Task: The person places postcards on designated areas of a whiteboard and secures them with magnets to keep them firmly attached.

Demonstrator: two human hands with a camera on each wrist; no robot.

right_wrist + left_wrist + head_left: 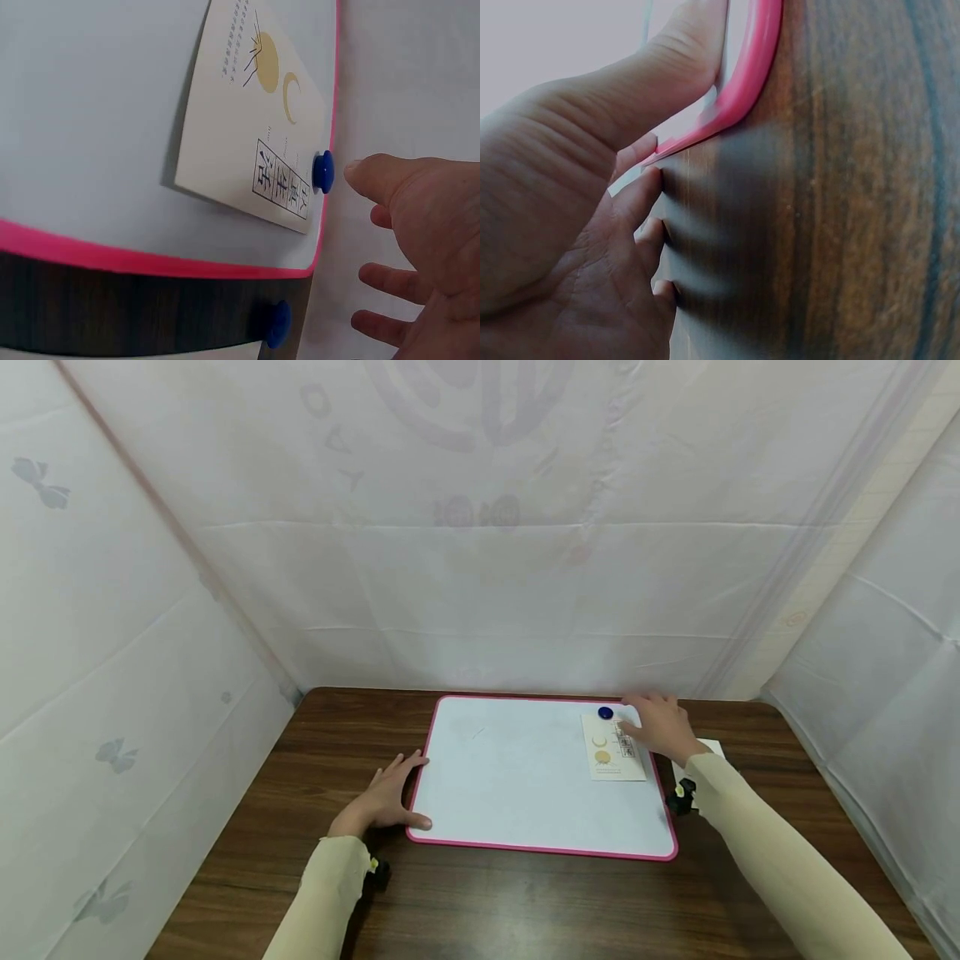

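A whiteboard (495,777) with a pink rim lies on the table. At its upper right is a cream card (592,735) printed with a gold circle, a crescent and dark characters. A round blue magnet (605,712) sits at the card's top edge. My right hand (663,727) hovers over the board's far right corner, fingers spread and holding nothing; its thumb points toward the magnet (325,172) in the right wrist view. My left hand (386,797) rests at the board's left edge, thumb over the near corner and fingertips along the pink rim (754,67).
A second blue magnet (279,324) is beyond the board's right side. White paper (712,747) lies partly under my right forearm. The brown wooden table (480,902) is bordered by pale curtains (480,610) at the back and both sides.
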